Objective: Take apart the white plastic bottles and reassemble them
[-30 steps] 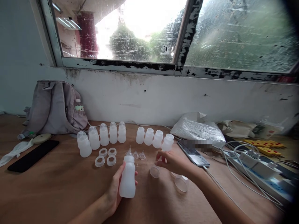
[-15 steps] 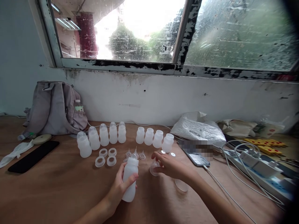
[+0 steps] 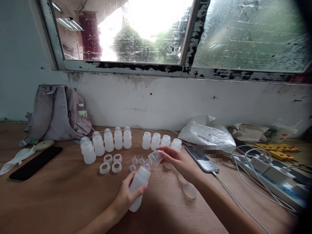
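Head view: left hand [image 3: 128, 191] wraps its fingers around tilted white bottle [image 3: 138, 188] over brown table [image 3: 68, 198]; right hand [image 3: 175, 159] pinches clear cover [image 3: 155, 158] near bottle's nipple end, uncapped bottles [image 3: 155, 142] standing behind.

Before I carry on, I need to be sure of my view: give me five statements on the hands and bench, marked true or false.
1. The left hand grips a bottle. True.
2. The right hand is empty. False: it holds a clear cap.
3. Four white rings lie on the table. True.
4. The five bottles in the left row have no caps on. False: each wears a clear cap.
5. The phone lies to the right of the backpack. True.
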Demonstrator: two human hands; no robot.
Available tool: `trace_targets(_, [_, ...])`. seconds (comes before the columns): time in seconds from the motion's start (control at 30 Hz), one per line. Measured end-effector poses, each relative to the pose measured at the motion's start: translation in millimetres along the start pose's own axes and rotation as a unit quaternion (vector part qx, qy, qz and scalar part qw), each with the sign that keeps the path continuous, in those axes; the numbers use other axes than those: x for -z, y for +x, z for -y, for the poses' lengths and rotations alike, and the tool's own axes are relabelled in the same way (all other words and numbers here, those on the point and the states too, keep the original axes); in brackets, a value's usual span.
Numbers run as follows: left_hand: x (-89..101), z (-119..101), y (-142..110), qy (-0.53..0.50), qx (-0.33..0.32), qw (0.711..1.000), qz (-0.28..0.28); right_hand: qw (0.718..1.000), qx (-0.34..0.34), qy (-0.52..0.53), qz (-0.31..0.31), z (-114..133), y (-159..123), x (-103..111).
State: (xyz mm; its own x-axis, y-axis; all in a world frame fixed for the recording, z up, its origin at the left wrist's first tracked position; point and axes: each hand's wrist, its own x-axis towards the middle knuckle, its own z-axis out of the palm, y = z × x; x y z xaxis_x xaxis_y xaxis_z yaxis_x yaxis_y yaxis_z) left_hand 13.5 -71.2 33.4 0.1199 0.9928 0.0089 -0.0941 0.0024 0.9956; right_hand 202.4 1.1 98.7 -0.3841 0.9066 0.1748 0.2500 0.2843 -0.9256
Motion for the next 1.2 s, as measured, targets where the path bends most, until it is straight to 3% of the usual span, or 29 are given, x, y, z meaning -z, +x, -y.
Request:
trace_targets(0.23, [1.3, 0, 0, 0.045, -0.018, 0.999, 0.016, 0.998, 0.001, 0.036, 0.058, -10, -2, -19])
trace_targets(0.57, [4.5, 4, -1, 0.1, -0.043, 0.992, 0.055, 0.993, -0.02, 0.081, 0.081, -11, -4, -25])
trace_targets(0.77, [6.9, -7, -3, 0.17, -0.042, 0.979, 0.105, 0.993, -0.079, 0.08, 0.042, -15, -2, -22])
trace_targets(0.93, [14.4, -7, -1, 0.245, -0.061, 0.963, 0.098, 0.991, -0.104, -0.033, 0.079, -18, -8, -35])
trace_targets(1.1, [20.1, -3, 4, 0.264, -0.103, 0.956, 0.08, 0.995, -0.089, -0.043, 0.01, -23, -13, -52])
trace_targets(1.2, [22.0, 0, 6, 0.262, -0.115, 0.956, 0.073, 0.996, -0.083, -0.019, 0.003, -27, -12, -53])
